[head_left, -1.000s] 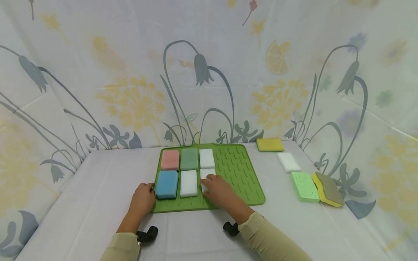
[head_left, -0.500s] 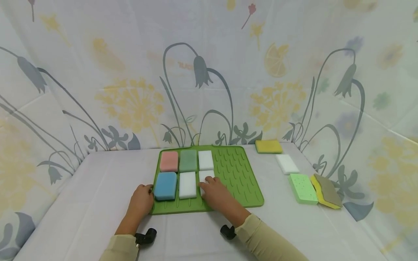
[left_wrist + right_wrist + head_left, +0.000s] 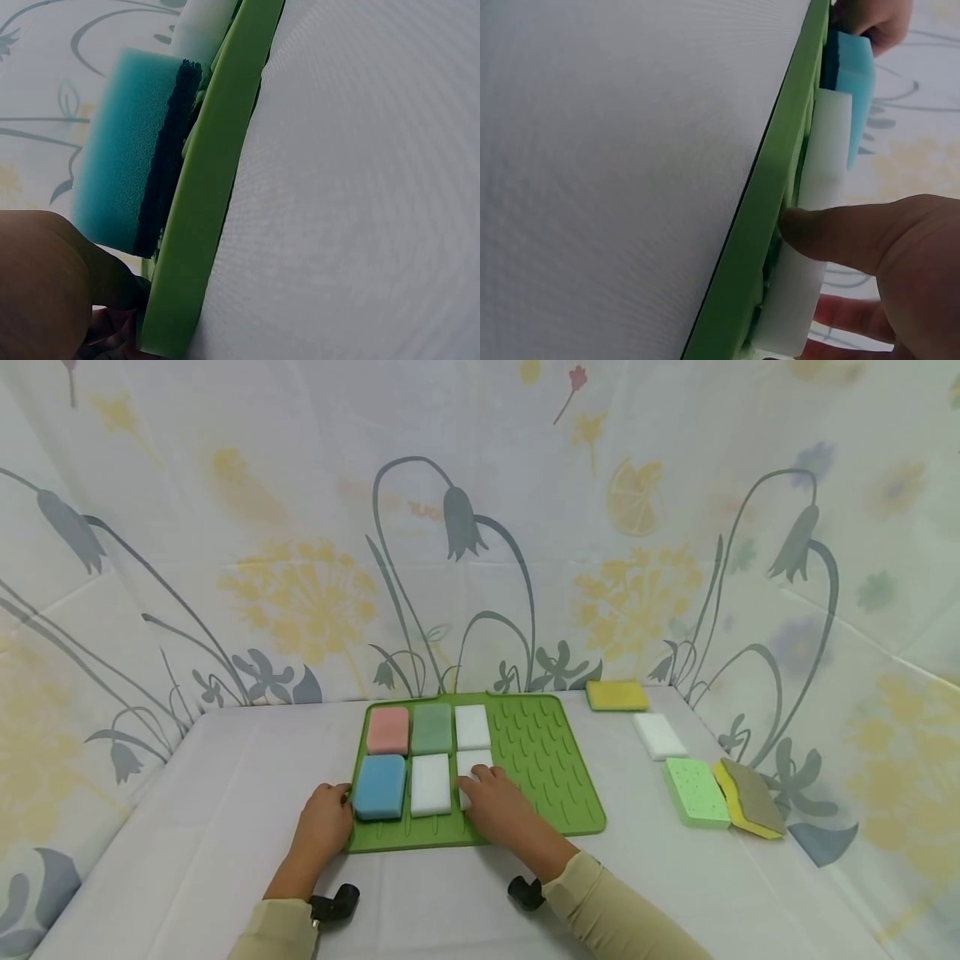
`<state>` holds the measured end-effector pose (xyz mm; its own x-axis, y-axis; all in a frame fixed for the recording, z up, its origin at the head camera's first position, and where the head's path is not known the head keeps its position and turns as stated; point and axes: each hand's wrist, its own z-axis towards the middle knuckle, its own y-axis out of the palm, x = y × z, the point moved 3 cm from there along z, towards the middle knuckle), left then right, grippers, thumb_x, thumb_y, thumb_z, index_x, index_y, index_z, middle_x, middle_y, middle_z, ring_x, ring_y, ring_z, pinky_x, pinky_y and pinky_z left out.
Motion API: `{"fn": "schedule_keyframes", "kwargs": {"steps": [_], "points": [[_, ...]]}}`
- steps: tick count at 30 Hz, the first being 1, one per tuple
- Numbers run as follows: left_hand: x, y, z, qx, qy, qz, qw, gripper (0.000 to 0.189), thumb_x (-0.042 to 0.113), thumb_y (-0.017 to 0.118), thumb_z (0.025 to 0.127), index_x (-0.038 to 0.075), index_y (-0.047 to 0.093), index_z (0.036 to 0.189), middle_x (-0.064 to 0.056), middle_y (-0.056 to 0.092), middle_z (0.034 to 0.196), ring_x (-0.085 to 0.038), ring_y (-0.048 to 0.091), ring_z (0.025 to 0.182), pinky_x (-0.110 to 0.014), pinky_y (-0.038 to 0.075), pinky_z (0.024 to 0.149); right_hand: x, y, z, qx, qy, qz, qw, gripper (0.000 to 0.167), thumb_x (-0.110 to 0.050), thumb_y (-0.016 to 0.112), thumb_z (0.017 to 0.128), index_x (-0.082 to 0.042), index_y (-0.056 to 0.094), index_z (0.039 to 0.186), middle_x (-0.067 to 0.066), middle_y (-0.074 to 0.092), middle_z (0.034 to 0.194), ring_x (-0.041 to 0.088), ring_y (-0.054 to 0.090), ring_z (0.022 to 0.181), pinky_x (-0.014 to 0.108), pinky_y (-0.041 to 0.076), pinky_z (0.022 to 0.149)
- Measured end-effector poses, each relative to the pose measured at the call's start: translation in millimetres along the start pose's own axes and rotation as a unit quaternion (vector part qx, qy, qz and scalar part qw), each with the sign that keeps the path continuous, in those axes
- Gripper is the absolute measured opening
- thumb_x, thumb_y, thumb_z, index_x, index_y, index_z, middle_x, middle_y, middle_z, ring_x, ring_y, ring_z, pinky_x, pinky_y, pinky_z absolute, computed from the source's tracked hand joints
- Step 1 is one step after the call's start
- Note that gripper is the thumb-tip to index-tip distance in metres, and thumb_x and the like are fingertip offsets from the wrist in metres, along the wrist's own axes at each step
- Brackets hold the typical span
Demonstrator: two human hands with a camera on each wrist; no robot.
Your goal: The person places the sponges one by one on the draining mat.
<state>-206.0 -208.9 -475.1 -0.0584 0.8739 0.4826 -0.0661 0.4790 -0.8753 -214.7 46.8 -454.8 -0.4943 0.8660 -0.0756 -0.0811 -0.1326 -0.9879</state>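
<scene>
Four sponges lie on the table right of the green mat, which bears six: a pink one, a muted green one, a blue one and three white ones. The right hand, thumb and fingers bent, grips and partly covers the near row's rightmost white sponge; the left hand pinches the mat's left edge. Only the left wrist view clearly shows the blue one's dark underlayer.
</scene>
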Motion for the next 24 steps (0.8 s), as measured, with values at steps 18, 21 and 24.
{"fn": "schedule_keyframes", "kwargs": {"steps": [18, 21, 24], "points": [[0.6, -0.6, 0.0, -0.003, 0.005, -0.006, 1.0, 0.037, 0.003, 0.046, 0.095, -0.014, 0.055, 0.126, -0.03, 0.058, 0.112, -0.041, 0.058, 0.105, -0.051, 0.05, 0.086, 13.8, -18.7, -7.2, 0.011, 0.0, 0.031, 0.9995, 0.044, -0.025, 0.068, 0.089, -0.014, 0.059, 0.13, 0.014, 0.055, 0.133, 0.036, 0.053, 0.122, 0.045, 0.052, 0.091], [1.1, -1.1, -0.3, -0.003, 0.005, -0.006, 1.0, 0.036, 0.003, 0.046, 0.095, -0.014, 0.055, 0.126, -0.029, 0.058, 0.111, -0.041, 0.058, 0.105, -0.051, 0.05, 0.086, 21.7, -19.7, -7.9, 0.013, 0.007, 0.04, 0.9991, 0.044, -0.024, 0.069, 0.089, -0.014, 0.058, 0.13, 0.014, 0.054, 0.134, 0.037, 0.052, 0.123, 0.047, 0.051, 0.092], [1.4, -1.3, -0.6, -0.003, 0.005, -0.004, 1.0, 0.036, 0.003, 0.046, 0.095, -0.014, 0.056, 0.125, -0.029, 0.058, 0.11, -0.04, 0.059, 0.103, -0.051, 0.05, 0.085, 31.2, -18.5, -7.8, 0.014, 0.012, 0.047, 0.9987, 0.044, -0.024, 0.069, 0.089, -0.015, 0.059, 0.13, 0.015, 0.054, 0.136, 0.036, 0.052, 0.124, 0.048, 0.05, 0.095]]}}
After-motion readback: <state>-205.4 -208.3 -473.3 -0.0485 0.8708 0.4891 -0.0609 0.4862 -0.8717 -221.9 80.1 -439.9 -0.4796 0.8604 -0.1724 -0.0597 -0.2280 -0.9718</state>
